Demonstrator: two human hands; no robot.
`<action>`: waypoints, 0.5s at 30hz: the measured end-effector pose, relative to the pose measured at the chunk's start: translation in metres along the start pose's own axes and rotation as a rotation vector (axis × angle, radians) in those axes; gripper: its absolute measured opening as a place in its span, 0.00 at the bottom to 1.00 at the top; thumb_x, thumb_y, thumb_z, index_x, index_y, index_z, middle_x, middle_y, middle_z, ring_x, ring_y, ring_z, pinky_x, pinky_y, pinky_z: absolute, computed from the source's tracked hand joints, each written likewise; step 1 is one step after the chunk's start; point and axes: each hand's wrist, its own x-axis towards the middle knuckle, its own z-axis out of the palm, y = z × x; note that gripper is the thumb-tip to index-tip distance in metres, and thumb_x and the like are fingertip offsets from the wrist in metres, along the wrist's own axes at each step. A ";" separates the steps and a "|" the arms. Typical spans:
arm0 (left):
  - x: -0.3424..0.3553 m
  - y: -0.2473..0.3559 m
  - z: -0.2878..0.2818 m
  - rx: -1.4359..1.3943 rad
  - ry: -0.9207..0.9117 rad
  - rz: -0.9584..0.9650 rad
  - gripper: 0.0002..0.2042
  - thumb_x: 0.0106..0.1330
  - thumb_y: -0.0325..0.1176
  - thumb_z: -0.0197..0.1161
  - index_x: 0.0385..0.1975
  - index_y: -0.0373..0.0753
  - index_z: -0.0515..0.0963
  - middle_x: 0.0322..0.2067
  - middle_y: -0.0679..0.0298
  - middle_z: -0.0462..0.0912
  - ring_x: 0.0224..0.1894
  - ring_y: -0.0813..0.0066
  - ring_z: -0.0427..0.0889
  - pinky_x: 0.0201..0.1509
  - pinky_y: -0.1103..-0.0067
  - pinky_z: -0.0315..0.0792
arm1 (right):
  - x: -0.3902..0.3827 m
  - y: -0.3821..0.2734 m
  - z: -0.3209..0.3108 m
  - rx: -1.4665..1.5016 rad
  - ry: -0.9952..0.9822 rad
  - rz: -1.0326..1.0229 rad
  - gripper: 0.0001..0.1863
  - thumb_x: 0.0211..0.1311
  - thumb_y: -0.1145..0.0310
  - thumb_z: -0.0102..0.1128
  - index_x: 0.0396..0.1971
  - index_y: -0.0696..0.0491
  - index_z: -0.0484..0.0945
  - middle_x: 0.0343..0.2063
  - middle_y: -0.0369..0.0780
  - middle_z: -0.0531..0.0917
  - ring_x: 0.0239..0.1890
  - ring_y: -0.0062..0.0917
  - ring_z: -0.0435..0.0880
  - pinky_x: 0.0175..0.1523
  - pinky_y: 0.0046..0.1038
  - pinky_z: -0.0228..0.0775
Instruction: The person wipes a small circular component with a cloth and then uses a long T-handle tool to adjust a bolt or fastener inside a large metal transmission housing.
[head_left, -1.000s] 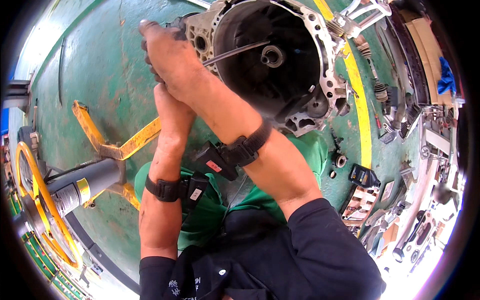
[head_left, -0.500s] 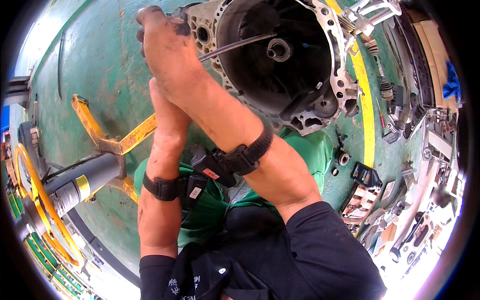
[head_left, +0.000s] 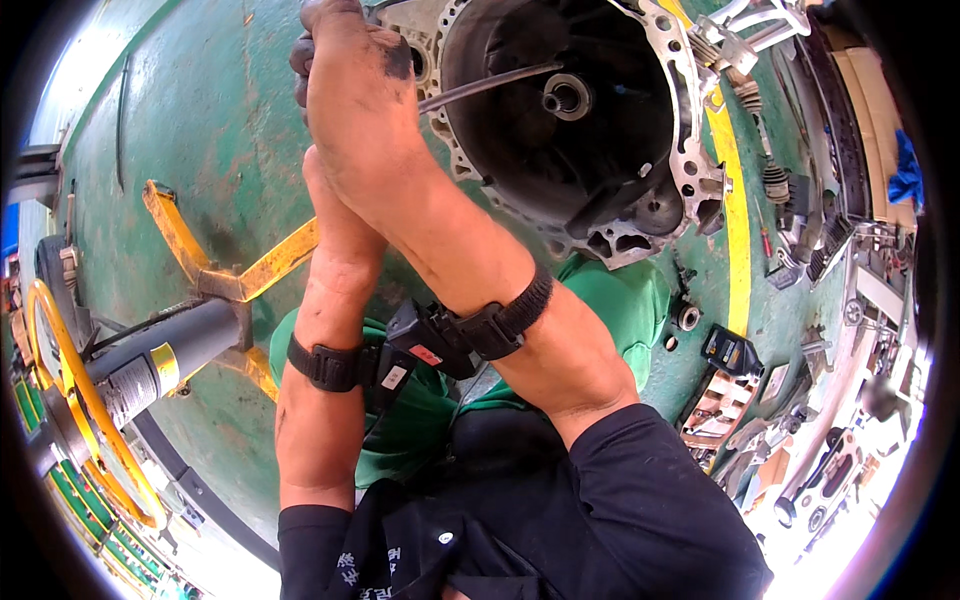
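A transmission housing [head_left: 690, 150] with a wide, dark, open bell stands on the floor in front of me. In the bell's middle sits a splined shaft [head_left: 567, 97] inside a light metal collar. A long metal bar [head_left: 490, 84] reaches from my hands into the bell, its tip just above the shaft. My right hand [head_left: 358, 75], blackened with grease, is closed round the bar's near end at the bell's left side. Beneath the right wrist, my left hand [head_left: 317, 180] is raised close against it, with its fingers hidden.
At left stand a yellow-legged stand [head_left: 230, 283] and a grey cylinder [head_left: 165, 360] with a yellow wheel [head_left: 75, 400]. A yellow floor line [head_left: 735, 220] runs right of the housing. Beyond are a drive shaft [head_left: 772, 180], a black bottle [head_left: 732, 350], a parts tray [head_left: 715, 405].
Both hands have moved slightly right, the right hand also upward. The housing and the bar have shifted a little to the right in view, while the floor items stay nearly still.
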 end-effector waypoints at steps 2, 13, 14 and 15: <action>0.002 0.002 -0.002 -0.004 -0.008 -0.014 0.07 0.54 0.32 0.66 0.26 0.36 0.78 0.26 0.53 0.82 0.30 0.52 0.80 0.31 0.70 0.70 | 0.003 -0.001 -0.003 0.019 -0.064 0.000 0.25 0.68 0.58 0.42 0.14 0.61 0.63 0.11 0.41 0.63 0.19 0.27 0.59 0.28 0.36 0.60; -0.003 -0.002 0.003 -0.061 0.062 0.024 0.06 0.56 0.28 0.66 0.30 0.34 0.80 0.28 0.59 0.84 0.29 0.70 0.81 0.34 0.74 0.72 | -0.022 -0.010 0.021 -0.100 0.230 -0.120 0.23 0.66 0.59 0.44 0.15 0.61 0.65 0.13 0.44 0.66 0.19 0.28 0.62 0.29 0.33 0.60; -0.002 -0.002 0.004 -0.062 0.059 0.027 0.06 0.56 0.28 0.66 0.30 0.34 0.80 0.28 0.59 0.84 0.29 0.70 0.80 0.34 0.75 0.72 | -0.014 -0.005 0.014 -0.005 0.175 -0.050 0.23 0.66 0.59 0.44 0.16 0.61 0.65 0.13 0.44 0.67 0.19 0.27 0.62 0.29 0.33 0.60; 0.000 -0.003 0.005 -0.066 0.057 0.031 0.06 0.56 0.28 0.66 0.31 0.34 0.80 0.28 0.59 0.84 0.29 0.70 0.80 0.33 0.75 0.72 | -0.012 0.000 0.009 0.035 0.149 -0.036 0.23 0.66 0.59 0.45 0.16 0.61 0.65 0.13 0.43 0.67 0.19 0.26 0.62 0.29 0.33 0.60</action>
